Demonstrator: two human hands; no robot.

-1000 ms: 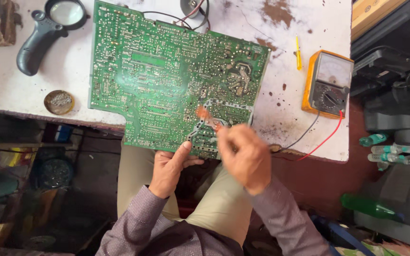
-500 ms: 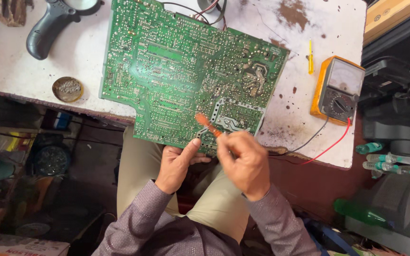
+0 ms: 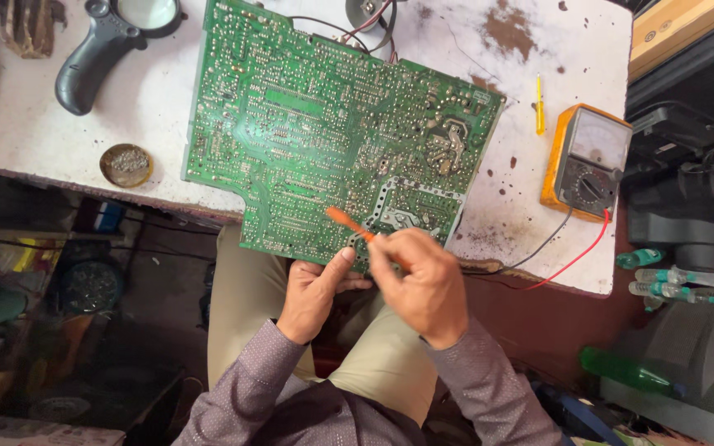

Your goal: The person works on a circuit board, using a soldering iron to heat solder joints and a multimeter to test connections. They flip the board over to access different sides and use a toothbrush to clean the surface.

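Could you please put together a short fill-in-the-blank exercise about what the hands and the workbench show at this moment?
1. The right hand holds a thin tool whose colour is ____.
2. The left hand grips the near edge of the large ____ circuit board.
3. The multimeter has two leads, one black and one ____.
4. The small round tin lies to the ____ of the board in the picture.

Missing words: orange; green; red; left
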